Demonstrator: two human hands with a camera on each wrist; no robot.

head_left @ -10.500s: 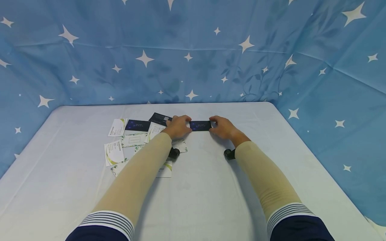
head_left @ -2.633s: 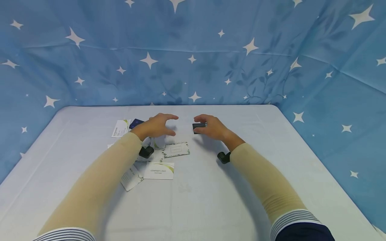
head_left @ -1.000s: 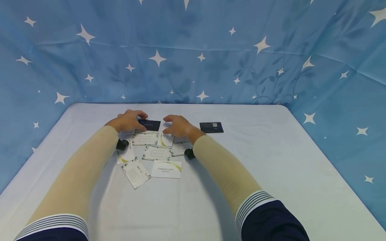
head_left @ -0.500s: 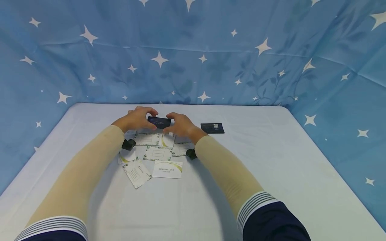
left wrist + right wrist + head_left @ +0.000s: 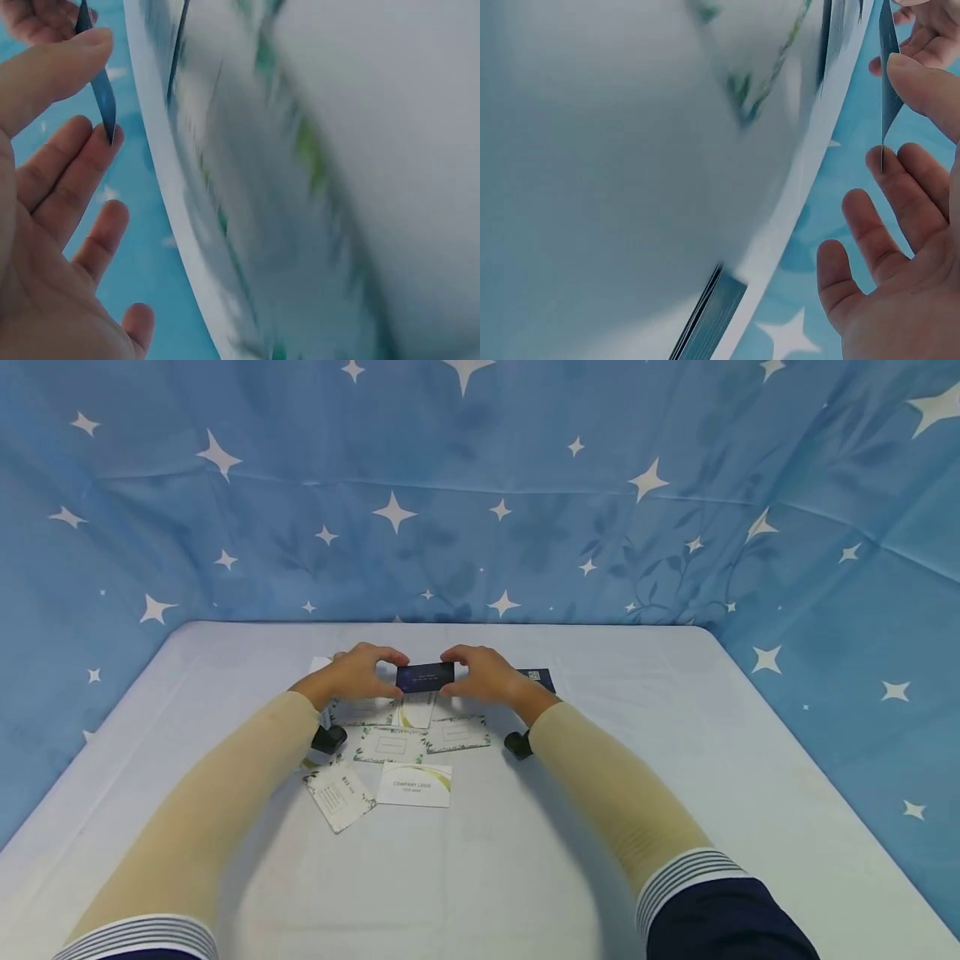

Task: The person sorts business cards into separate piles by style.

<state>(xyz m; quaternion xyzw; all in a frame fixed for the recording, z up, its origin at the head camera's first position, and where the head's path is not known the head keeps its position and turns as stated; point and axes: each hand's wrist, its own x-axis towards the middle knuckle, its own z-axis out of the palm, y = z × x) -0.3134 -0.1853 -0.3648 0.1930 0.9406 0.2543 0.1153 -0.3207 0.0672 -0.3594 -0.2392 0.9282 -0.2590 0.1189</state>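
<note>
A dark blue card [image 5: 425, 677] is held just above the table between both hands. My left hand [image 5: 392, 667] pinches its left end and my right hand [image 5: 454, 666] pinches its right end. In the left wrist view the thumb [image 5: 52, 67] and fingers clamp the card [image 5: 103, 94], which shows edge-on. The right wrist view shows the same card [image 5: 887, 67] edge-on between my right thumb [image 5: 926, 86] and fingers. A second dark card [image 5: 542, 677] lies flat behind my right wrist, partly hidden.
Several white cards with green trim lie below the hands, among them one printed "COMPANY LOGO" [image 5: 414, 784] and a tilted one [image 5: 339, 797]. The pale table [image 5: 675, 760] stretches right and toward me. A blue starred cloth [image 5: 525, 510] walls the back and sides.
Both hands have carried the dark blue card to the right, away from the scattered white cards. My right wrist now covers part of the dark card lying on the table.
</note>
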